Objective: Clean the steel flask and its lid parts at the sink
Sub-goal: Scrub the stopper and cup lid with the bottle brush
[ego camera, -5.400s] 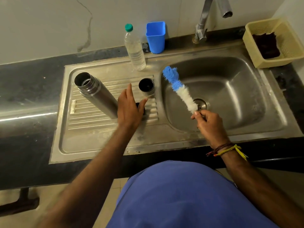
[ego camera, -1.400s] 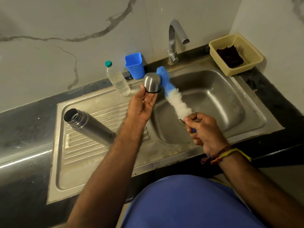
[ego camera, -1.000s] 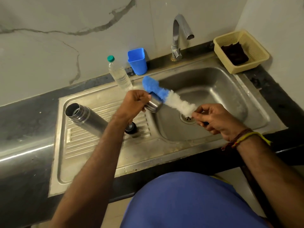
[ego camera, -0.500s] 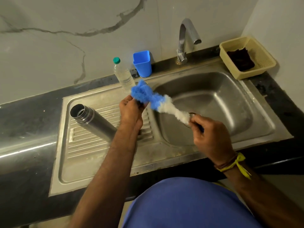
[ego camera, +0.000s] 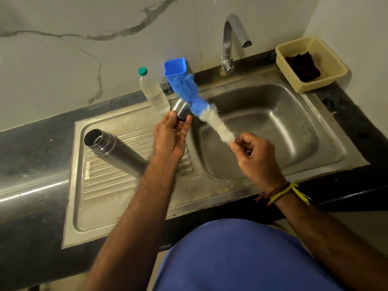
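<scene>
1. Steel fills the middle of the frame: a sink unit (ego camera: 210, 192) set into a dark surface (ego camera: 31, 143), with a ribbed draining board on the left and a deep basin (ego camera: 273, 127) on the right.
2. Centre frame, the left hand (ego camera: 171, 135) is raised above the inner edge of the draining board, palm up. Its thumb and fingers (ego camera: 186, 124) pinch a small steel lid cup (ego camera: 182, 109) at the fingertips.
3. Right of centre, the right hand (ego camera: 255, 153) is over the basin, its fingers curled tight around the handle end of a bottle brush (ego camera: 201, 108).
4. The brush slants up and to the left. Its white bristles sit next to the right hand and its blue bristles reach the upper centre of the frame, touching the right side of the lid cup.
5. Left of centre, the steel flask (ego camera: 113, 152) stands on the draining board with its mouth open. The left forearm hides its base.
6. At the upper centre, against the wall, stand a clear plastic bottle (ego camera: 154, 93) with a green cap and, just beside it, a blue plastic cup (ego camera: 175, 68), partly behind the brush head.
7. A curved steel tap (ego camera: 228, 43) rises behind the basin, upper right of centre.
8. At the upper right, a pale yellow basket (ego camera: 333, 66) sits on the dark surface and holds a dark cloth (ego camera: 302, 66).
9. Along the bottom edge, blue clothing (ego camera: 241, 259) on the person's body fills the lower centre.
10. Thread bands (ego camera: 281, 192), brown and yellow, circle the right wrist.
</scene>
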